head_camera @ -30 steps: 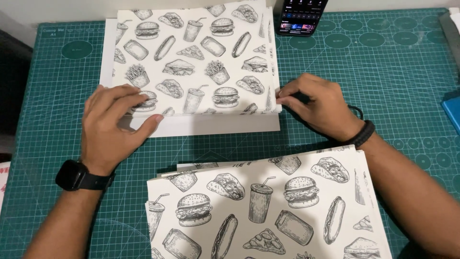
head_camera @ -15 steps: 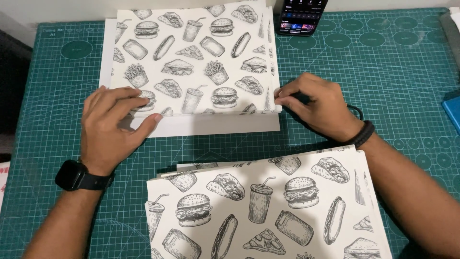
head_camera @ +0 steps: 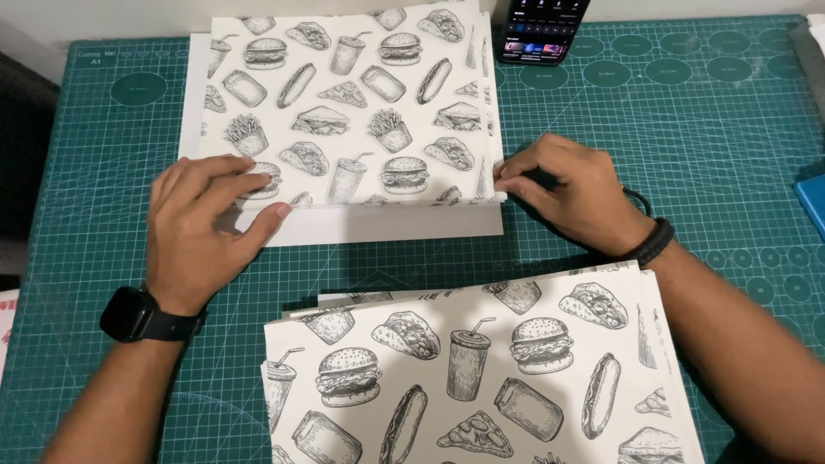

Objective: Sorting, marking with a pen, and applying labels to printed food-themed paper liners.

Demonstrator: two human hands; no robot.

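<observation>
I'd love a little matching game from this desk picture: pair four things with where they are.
Things:
1. smartphone
2. black smartwatch
3. stack of food-print sheets
4. blue object

Places:
A. right edge of the green cutting mat
B. near edge, between the forearms
C. top edge, right of the folded food-print paper
D. wrist of the left hand

Pairs: 1-C, 2-D, 3-B, 4-A

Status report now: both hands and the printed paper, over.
Left hand flat on the folded printed sheet. Right hand pinching its right edge. Stack of printed sheets lies nearer, apart. Nothing in the way.
</observation>
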